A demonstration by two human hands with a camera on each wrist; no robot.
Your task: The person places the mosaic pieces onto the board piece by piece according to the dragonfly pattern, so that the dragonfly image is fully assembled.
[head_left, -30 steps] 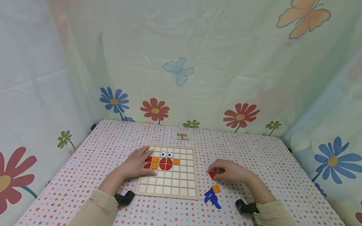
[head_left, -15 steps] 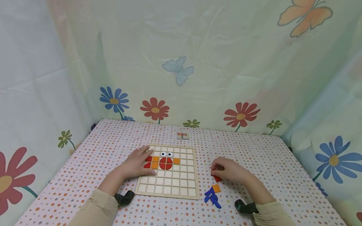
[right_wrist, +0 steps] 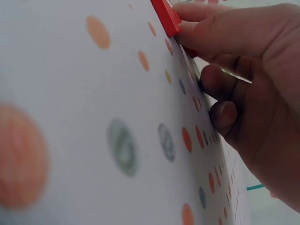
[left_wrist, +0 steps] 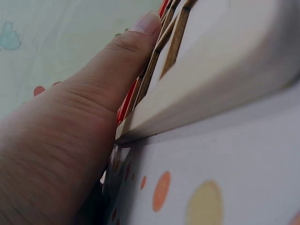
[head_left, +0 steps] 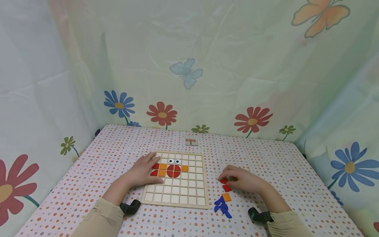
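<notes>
In the head view a wooden grid board [head_left: 183, 199] lies on the table. My left hand [head_left: 144, 171] rests on its left side, fingers spread; the left wrist view shows the thumb [left_wrist: 117, 61] lying over the board's edge. Set in the grid are two eye pieces [head_left: 174, 161], a red circle made of several pieces [head_left: 173, 171] and orange squares [head_left: 162, 172]. Red pieces [head_left: 154, 172] are partly covered by my left fingers. Right of the board, my right hand [head_left: 241, 178] pinches a red piece [head_left: 223, 181] at the tabletop. Another red piece [head_left: 227, 188] lies just below its fingertips.
An orange square [head_left: 226, 197] and a small pile of blue curved pieces [head_left: 222, 207] lie right of the board. Behind the board is a small pattern card [head_left: 191, 141]. A flowered curtain [head_left: 189, 65] stands around the dotted table [head_left: 251, 154].
My right hand shifted slightly right, then back left. A red piece that it covered now lies uncovered, and another red piece shows at its fingertips. The left hand has stayed put.
</notes>
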